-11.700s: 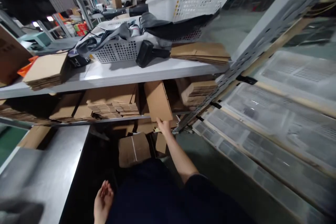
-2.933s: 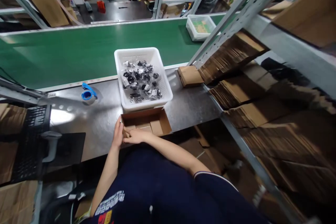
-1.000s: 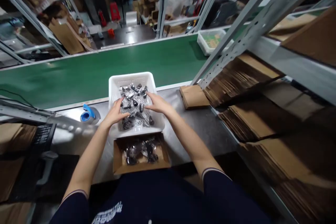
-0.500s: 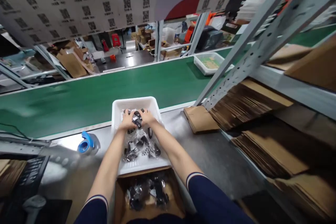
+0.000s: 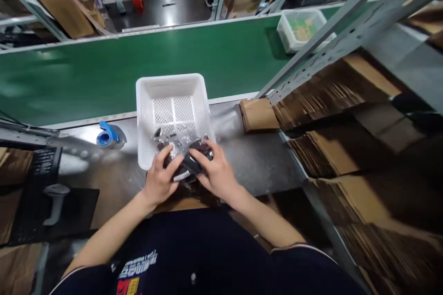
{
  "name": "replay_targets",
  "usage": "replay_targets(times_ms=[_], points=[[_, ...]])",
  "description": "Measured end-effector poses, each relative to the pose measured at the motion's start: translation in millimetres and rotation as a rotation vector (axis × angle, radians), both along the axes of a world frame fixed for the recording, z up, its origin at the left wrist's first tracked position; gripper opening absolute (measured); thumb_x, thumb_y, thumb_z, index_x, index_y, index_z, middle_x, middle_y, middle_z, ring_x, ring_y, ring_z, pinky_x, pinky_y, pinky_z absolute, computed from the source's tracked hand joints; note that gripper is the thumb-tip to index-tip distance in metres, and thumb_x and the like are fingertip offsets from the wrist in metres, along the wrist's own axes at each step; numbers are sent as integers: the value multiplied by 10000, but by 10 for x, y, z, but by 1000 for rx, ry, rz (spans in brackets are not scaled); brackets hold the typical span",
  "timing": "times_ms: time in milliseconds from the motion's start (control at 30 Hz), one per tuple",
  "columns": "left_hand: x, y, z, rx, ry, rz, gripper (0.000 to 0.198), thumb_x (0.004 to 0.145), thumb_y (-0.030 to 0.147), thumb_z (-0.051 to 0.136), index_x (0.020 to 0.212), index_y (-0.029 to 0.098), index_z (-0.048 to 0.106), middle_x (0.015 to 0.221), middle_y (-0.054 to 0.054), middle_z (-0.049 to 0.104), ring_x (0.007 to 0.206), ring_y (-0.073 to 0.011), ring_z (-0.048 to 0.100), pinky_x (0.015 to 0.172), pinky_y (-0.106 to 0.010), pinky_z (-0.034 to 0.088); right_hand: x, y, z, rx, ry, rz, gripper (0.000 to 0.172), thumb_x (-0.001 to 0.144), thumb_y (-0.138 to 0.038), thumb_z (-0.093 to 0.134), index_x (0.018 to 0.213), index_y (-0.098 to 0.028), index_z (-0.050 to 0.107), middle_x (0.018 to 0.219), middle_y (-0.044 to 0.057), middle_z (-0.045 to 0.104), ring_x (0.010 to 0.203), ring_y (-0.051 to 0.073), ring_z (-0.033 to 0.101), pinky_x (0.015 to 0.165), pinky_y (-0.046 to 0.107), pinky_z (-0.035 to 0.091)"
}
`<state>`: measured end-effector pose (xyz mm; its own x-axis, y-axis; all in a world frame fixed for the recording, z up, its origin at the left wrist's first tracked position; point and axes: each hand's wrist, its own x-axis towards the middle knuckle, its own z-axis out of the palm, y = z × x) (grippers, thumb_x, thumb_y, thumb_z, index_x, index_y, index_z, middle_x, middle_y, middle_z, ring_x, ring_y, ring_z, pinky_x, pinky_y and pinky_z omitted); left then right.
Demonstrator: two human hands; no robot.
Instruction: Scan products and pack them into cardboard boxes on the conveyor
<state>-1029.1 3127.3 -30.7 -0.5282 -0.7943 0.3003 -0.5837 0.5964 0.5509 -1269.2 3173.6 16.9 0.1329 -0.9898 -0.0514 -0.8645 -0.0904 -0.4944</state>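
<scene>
Between them, my left hand (image 5: 162, 173) and my right hand (image 5: 218, 168) grip a cluster of clear plastic bags with dark items inside (image 5: 188, 159). The kind of item cannot be made out. Fingers of both hands are curled around the bags at the near edge of a white plastic basket (image 5: 143, 115). Its perforated floor shows bare toward the back. Just below my hands, close to my body, a cardboard box (image 5: 188, 203) is mostly hidden by my arms and the bags.
A green conveyor belt (image 5: 114, 73) runs behind the basket, carrying another white basket (image 5: 284, 37). A tape dispenser (image 5: 107, 136) stands left, near a scanner (image 5: 55, 203) and a keyboard (image 5: 38, 184). Flat cardboard stacks (image 5: 259, 115) and a metal rack post (image 5: 321, 55) lie right.
Both hands have come from the far part of the basket toward my body, bringing the bagged items along to the near edge. My view has tilted further down.
</scene>
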Motion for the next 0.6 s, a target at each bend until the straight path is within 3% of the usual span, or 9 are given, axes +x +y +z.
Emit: replay_targets(times_ms=[100,167,233,267,367,433,467,533,600], points=[[209,591,-382,47,-84,-111,572,878,274,741,1442,341,669,1579,-140,528,1398,-398,593,1157,-565,548,51,649,-220,139,35,93,764,922,-254,708,1631,-421,479,1739,105,288,1575,441,343,1209,669,477],[290,748,-541,207,-213,-208,704,876,436,792,1547,350,597,1674,-151,469,1487,-464,503,1204,-658,467,26,840,-347,295,19,173,814,921,-354,762,1661,-415,428,1780,109,248,1623,434,286,1226,662,457],[374,766,-517,359,-350,-257,836,862,575,794,1625,397,501,1753,-111,372,1556,-502,398,1223,-709,403,-48,884,-322,444,-23,239,863,908,-482,794,1673,-416,399,1801,91,233,1642,418,267,1243,629,441],[423,739,-441,403,-394,-258,809,887,599,760,1628,422,489,1745,-90,391,1532,-489,445,1200,-683,443,-96,867,-246,496,-44,262,813,923,-520,771,1656,-415,435,1785,82,288,1621,407,327,1236,602,453],[570,523,-100,395,-389,-227,527,1027,529,572,1535,398,621,1373,-98,756,1117,-334,771,964,-462,633,-239,666,111,556,-42,303,391,1031,-461,600,1380,-362,747,1453,95,707,1285,349,696,1092,505,559],[595,235,89,295,-274,-184,435,1059,490,509,1382,330,752,1028,-83,830,874,-261,789,867,-391,640,-294,373,297,509,-21,302,327,1053,-411,542,1146,-309,838,1104,91,826,1009,304,774,974,457,587],[565,44,143,242,-212,-158,417,1059,481,514,1327,304,780,992,-80,826,890,-253,785,900,-388,632,-301,172,336,455,-20,279,319,1052,-400,545,1136,-293,834,1038,83,826,973,294,772,957,447,585],[408,-394,156,184,-145,-84,445,1025,471,596,1399,268,727,1277,-110,780,1177,-282,739,1069,-429,577,-272,-309,286,329,-12,198,375,1016,-375,628,1355,-264,743,1206,89,796,1121,307,743,1022,453,567],[159,-817,65,259,-284,-71,899,851,454,828,1647,250,464,1671,-177,484,1527,-403,478,1225,-546,443,-192,-807,107,321,89,135,832,872,-323,825,1627,-228,490,1563,150,597,1394,372,605,1153,485,505]])
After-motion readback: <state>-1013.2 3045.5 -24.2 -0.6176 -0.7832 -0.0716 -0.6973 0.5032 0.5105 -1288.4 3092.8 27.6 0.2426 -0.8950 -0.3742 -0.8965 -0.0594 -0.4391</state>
